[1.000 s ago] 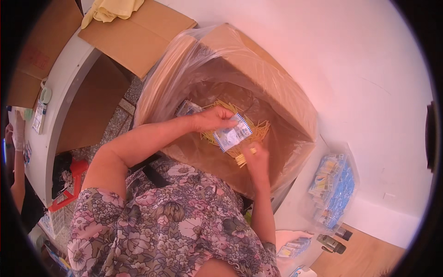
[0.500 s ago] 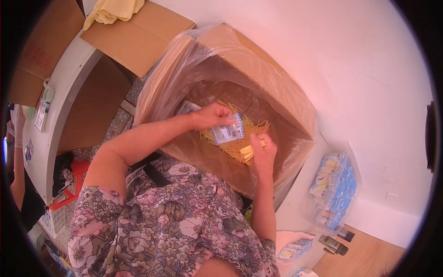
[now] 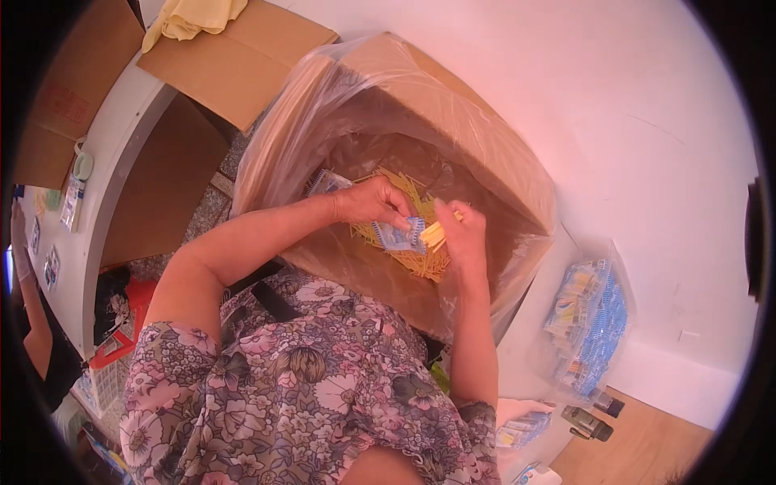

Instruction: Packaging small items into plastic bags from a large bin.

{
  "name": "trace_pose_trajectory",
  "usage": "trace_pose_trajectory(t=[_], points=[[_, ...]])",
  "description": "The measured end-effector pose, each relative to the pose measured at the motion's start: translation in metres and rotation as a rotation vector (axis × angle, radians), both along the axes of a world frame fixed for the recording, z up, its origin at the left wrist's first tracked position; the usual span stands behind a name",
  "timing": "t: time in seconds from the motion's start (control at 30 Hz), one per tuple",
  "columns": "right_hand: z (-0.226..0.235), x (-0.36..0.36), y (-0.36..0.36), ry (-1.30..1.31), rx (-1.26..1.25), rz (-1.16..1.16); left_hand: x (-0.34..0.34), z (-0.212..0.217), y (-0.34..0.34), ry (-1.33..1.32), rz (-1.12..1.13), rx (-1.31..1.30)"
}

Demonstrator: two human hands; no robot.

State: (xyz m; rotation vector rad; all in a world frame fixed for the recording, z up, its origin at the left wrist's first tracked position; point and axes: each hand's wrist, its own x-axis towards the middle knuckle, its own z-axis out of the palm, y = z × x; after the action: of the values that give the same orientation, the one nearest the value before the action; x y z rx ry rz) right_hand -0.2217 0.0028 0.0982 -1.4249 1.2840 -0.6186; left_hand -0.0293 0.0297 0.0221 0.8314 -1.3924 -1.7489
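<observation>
Above a lined cardboard box, my left hand pinches a small clear packet with blue striped edges. My right hand is closed around a small bundle of thin yellow sticks. The bundle's ends meet the packet's right edge; whether they are inside it I cannot tell. Below both hands, many loose yellow sticks lie in the box. Another clear packet with blue edging rests in the box, left of the pile and partly behind my left hand.
The cardboard box has a loose clear plastic liner over its rim. To its right stands a clear bag of filled packets, with a dark flask nearer me. A yellow cloth lies on cardboard at upper left. Another person's arm shows far left.
My right hand has moved up slightly and brought the yellow sticks to the packet's edge. The packet has tilted and sits lower, my left hand still pinching it.
</observation>
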Motion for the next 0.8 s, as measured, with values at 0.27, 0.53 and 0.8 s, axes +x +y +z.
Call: trace_pose_trajectory(t=[0.27, 0.53, 0.8], points=[[0.006, 0.022, 0.000, 0.335, -0.520, 0.124, 0.000, -0.002, -0.001, 0.015, 0.025, 0.049], [0.006, 0.015, -0.012, 0.371, -0.559, 0.170, 0.002, -0.003, -0.001, 0.029, 0.000, 0.078], [0.004, 0.021, -0.004, 0.340, -0.717, 0.108, 0.005, -0.002, -0.003, -0.023, -0.007, 0.072]])
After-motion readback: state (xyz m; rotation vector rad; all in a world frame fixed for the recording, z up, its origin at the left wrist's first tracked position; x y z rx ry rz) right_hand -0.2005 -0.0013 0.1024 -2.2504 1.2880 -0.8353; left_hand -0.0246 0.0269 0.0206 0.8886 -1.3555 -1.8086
